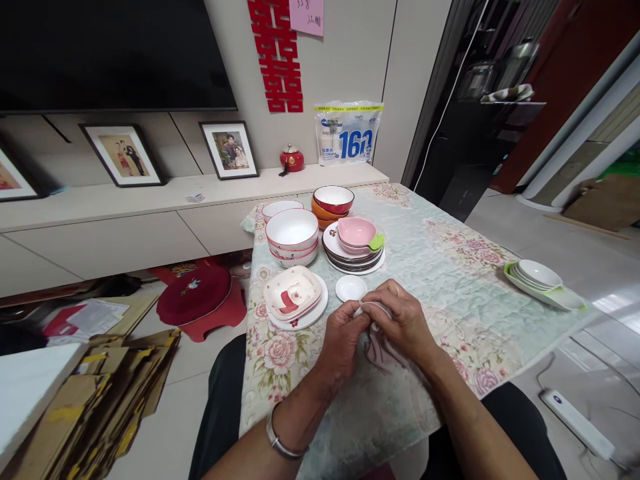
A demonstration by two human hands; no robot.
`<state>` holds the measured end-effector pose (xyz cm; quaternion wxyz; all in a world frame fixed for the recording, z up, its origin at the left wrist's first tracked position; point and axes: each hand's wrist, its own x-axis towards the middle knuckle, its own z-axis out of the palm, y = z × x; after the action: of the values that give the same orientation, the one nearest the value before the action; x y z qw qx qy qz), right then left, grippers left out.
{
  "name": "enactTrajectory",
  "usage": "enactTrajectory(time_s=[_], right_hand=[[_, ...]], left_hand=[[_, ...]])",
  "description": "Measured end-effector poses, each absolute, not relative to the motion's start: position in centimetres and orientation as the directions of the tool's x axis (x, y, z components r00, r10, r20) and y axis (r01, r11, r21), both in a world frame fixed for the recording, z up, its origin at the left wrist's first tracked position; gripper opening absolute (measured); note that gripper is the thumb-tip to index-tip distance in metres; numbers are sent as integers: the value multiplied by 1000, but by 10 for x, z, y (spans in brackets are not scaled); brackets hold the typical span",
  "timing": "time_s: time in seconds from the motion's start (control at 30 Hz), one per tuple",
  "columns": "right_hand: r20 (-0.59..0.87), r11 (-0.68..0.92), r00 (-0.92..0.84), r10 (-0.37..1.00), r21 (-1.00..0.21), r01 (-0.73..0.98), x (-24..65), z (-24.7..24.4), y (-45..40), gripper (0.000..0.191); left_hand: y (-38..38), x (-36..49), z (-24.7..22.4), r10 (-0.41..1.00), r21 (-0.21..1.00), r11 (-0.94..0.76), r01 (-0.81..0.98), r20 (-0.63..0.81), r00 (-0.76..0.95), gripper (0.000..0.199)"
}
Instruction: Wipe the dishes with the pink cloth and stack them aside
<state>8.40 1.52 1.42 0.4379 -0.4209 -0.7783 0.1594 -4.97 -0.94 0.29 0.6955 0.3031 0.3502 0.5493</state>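
Note:
My left hand (345, 333) and my right hand (400, 317) meet over the table, fingers pinched around a small white dish (373, 305), mostly hidden by the fingers, and a greyish-pink cloth (383, 350) that hangs below them. Just beyond my fingertips lies another small white dish (351, 288). Left of it, a squarish patterned bowl (293, 292) rests on a white plate (320, 310). Farther back are stacked white bowls with red rims (293, 230), red and orange bowls (333, 199), and pink bowls (357, 232) on a pile of plates (356, 268).
Small white bowls (539, 273) sit in a green-edged dish (565, 298) near the table's right edge. Behind the floral tablecloth (440, 260) is a shelf (240, 189) with frames, a red pot (291, 160) and a plastic bag (347, 137). A red stool (200, 300) stands left.

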Motion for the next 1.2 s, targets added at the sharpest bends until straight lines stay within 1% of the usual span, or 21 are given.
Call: enactTrajectory(time_s=[0.13, 0.2, 0.27, 0.4, 0.43, 0.6, 0.67, 0.77, 0.83, 0.97, 1.03, 1.1, 1.2], right_hand=[[524, 506, -124, 843, -692, 515, 91, 10, 23, 9], [521, 481, -76, 850, -708, 518, 92, 8, 25, 9], [534, 502, -104, 839, -687, 525, 90, 8, 23, 7], [533, 579, -253, 807, -633, 514, 86, 10, 18, 7], [527, 574, -252, 811, -638, 514, 86, 10, 19, 7], [514, 486, -104, 851, -698, 527, 94, 7, 25, 7], [517, 500, -126, 847, -690, 523, 93, 7, 24, 6], [524, 565, -237, 818, -656, 501, 89, 9, 19, 6], [519, 575, -261, 814, -657, 488, 88, 9, 18, 6], [491, 479, -115, 864, -727, 492, 93, 6, 24, 6], [492, 463, -79, 867, -738, 491, 93, 6, 25, 7], [509, 492, -114, 853, -714, 497, 91, 7, 23, 7], [522, 555, -220, 824, -668, 496, 89, 9, 20, 8]], left_hand=[[-9, -50, 5, 972, 779, 237, -581, -197, 132, 21], [-9, -50, 6, 969, 756, 244, -608, -211, 127, 21], [-9, -50, 6, 966, 736, 255, -627, -223, 131, 19], [-9, -50, 7, 966, 721, 253, -645, -219, 135, 16], [-9, -50, 7, 966, 720, 252, -647, -221, 131, 15], [-8, -51, 6, 965, 709, 259, -656, -221, 142, 17], [-8, -52, 6, 964, 703, 261, -662, -224, 143, 16], [-8, -52, 6, 964, 697, 261, -668, -229, 138, 16], [-8, -52, 7, 964, 696, 258, -670, -227, 135, 17], [-8, -52, 7, 964, 696, 257, -670, -235, 125, 19], [-7, -52, 5, 963, 696, 258, -671, -243, 118, 20], [-7, -52, 4, 961, 697, 261, -668, -251, 114, 21], [-8, -53, 3, 958, 702, 274, -657, -255, 128, 26]])
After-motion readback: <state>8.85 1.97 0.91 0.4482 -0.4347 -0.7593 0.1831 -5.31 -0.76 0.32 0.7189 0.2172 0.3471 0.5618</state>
